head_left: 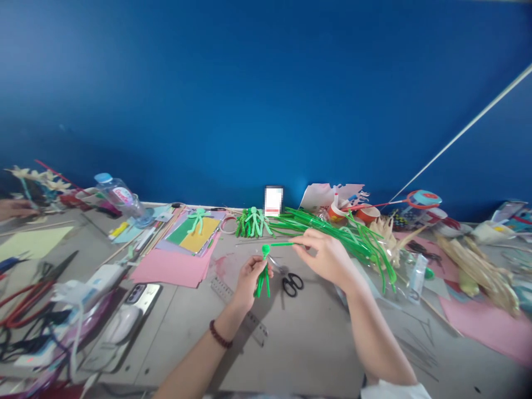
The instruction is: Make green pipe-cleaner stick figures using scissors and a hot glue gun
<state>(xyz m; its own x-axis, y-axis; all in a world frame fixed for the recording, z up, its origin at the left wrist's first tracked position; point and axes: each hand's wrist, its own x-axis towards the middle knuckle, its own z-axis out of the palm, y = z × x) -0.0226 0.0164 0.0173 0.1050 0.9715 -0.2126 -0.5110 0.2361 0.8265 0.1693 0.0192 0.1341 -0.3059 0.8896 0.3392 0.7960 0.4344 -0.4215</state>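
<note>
Near the middle of the table, my left hand (250, 277) pinches a small green pipe-cleaner figure (265, 252), its round head up and its legs hanging below the fingers. To the right, my right hand (322, 252) holds the end of a short green pipe cleaner (281, 244) between thumb and fingers. That piece points left, its free tip close to the figure's head. Black-handled scissors (292, 284) lie just below and between the hands. Beneath my left hand and wrist runs a clear ruler (256, 328), partly covered.
Finished green figures (254, 221) and a small white-screened device (274, 200) stand by the blue wall. Long green pipe cleaners (324, 224) lie behind my right hand. Pink paper (172, 267), a phone (139, 299) and a bottle (122, 198) are left; dried husks (482, 271) lie right.
</note>
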